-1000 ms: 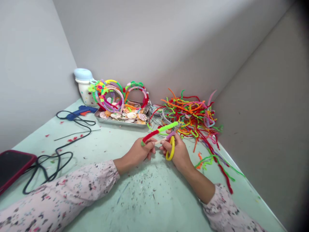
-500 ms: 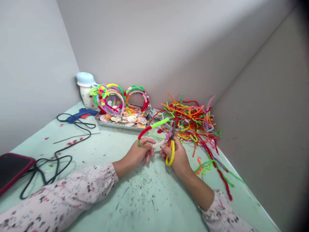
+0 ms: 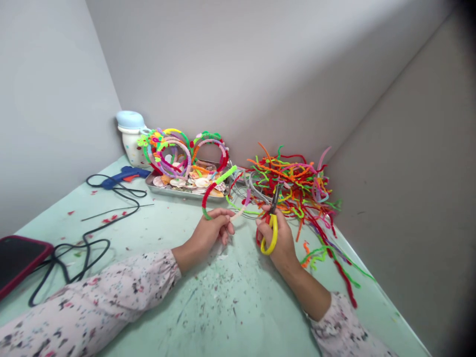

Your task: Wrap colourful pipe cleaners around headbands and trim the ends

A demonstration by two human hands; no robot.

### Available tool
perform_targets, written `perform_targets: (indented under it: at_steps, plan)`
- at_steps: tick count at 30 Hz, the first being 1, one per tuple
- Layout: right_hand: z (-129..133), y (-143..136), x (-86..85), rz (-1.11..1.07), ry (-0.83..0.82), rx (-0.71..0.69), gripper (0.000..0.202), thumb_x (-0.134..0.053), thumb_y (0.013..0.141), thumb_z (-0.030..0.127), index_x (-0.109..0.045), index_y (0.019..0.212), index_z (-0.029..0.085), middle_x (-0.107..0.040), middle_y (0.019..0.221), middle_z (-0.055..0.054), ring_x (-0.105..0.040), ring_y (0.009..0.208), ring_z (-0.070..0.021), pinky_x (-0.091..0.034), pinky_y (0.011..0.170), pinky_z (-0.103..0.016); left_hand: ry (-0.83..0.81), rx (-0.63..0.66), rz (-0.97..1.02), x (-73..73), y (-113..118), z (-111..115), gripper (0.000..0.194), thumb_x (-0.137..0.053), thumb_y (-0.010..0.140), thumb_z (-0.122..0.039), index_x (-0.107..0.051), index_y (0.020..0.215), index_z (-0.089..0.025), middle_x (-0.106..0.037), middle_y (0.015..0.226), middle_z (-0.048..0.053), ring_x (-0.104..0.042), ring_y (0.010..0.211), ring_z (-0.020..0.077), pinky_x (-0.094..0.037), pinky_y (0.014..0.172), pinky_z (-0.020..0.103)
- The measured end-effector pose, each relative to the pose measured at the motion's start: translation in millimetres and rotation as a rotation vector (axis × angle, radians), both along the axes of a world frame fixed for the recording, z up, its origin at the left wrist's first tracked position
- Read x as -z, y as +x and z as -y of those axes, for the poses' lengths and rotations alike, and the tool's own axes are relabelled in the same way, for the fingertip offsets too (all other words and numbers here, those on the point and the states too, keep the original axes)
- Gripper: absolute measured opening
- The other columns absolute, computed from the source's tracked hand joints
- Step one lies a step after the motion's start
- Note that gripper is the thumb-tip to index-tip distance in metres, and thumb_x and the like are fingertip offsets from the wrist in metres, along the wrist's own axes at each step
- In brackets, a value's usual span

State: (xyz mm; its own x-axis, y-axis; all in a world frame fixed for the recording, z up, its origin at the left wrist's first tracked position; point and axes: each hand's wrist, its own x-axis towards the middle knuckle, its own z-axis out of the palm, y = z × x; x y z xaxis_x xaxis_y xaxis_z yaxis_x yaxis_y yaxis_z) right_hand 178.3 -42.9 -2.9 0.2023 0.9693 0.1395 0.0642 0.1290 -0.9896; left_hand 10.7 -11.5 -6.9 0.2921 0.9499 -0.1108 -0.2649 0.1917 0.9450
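Observation:
Between the fingers of my left hand (image 3: 210,229) is a curved headband (image 3: 205,198) wrapped in fuzzy pipe cleaner, with green, red, bright green, cream and purple sections. Its two ends point away from me, the bright green one higher and the purple one to the right. My right hand (image 3: 279,238) is closed around scissors (image 3: 273,218) with yellow and red handles and dark blades pointing away. The blades look closed or nearly so. A gap separates the scissors from the headband.
Behind my hands, a metal tray (image 3: 178,193) holds shells, with several colourful wrapped headbands (image 3: 174,153) on it. A tangled pile of pipe cleaners (image 3: 290,173) lies right. Leftward are a blue glue gun (image 3: 124,177), black cord (image 3: 89,238), phone (image 3: 22,263) and lidded white cup (image 3: 134,144).
My left hand has moved left with the headband, away from the scissors. My right hand has shifted slightly right, so the purple end and the blades are now apart.

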Motion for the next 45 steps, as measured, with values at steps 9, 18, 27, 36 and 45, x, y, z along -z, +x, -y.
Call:
perform_targets:
  at_steps: [9, 18, 27, 36, 45]
  plan:
    - [-7, 4, 10.3, 0.061, 0.08, 0.114, 0.045, -0.064, 0.075, 0.031, -0.047, 0.117, 0.024, -0.06, 0.078, 0.003, -0.054, 0.055, -0.0104, -0.045, 0.05, -0.022, 0.011, 0.025, -0.016, -0.3, 1, 0, 0.018, -0.052, 0.075, -0.023, -0.056, 0.089, -0.012, -0.058, 0.054, -0.002, -0.042, 0.032, 0.0062, -0.033, 0.034, 0.018]
    - [-10, 3, 14.2, -0.059, 0.019, 0.037, 0.054, -0.07, 0.069, 0.035, -0.046, 0.117, 0.025, -0.061, 0.083, 0.001, -0.059, 0.064, -0.0127, -0.048, 0.055, -0.024, 0.09, 0.153, -0.206, 5.4, 2, 5, 0.017, -0.048, 0.078, -0.025, -0.056, 0.09, -0.016, -0.058, 0.054, -0.003, -0.044, 0.033, 0.0067, -0.026, 0.033, 0.018]
    - [-9, 2, 14.7, 0.015, -0.012, -0.026, 0.045, -0.067, 0.073, 0.035, -0.049, 0.113, 0.024, -0.054, 0.072, 0.005, -0.053, 0.056, -0.0109, -0.043, 0.049, -0.022, 0.144, 0.164, -0.274, 6.6, 3, 8, 0.017, -0.045, 0.081, -0.025, -0.054, 0.093, -0.017, -0.057, 0.056, -0.003, -0.045, 0.035, 0.0063, -0.03, 0.036, 0.018]
    - [-9, 5, 20.8, 0.002, -0.017, -0.075, 0.045, -0.061, 0.073, 0.026, -0.047, 0.116, 0.025, -0.053, 0.077, 0.004, -0.051, 0.056, -0.0097, -0.043, 0.049, -0.021, 0.119, 0.156, -0.237, 9.7, 3, 6, 0.017, -0.045, 0.081, -0.027, -0.054, 0.093, -0.018, -0.057, 0.055, -0.004, -0.044, 0.034, 0.0063, -0.027, 0.035, 0.018]
    - [-8, 1, 15.1, -0.021, 0.005, -0.018, 0.044, -0.065, 0.073, 0.032, -0.047, 0.112, 0.024, -0.054, 0.075, 0.004, -0.053, 0.056, -0.0105, -0.045, 0.049, -0.022, 0.136, 0.163, -0.248, 6.8, 4, 7, 0.014, -0.048, 0.078, -0.025, -0.056, 0.087, -0.017, -0.057, 0.053, -0.003, -0.044, 0.035, 0.0068, -0.03, 0.036, 0.019]
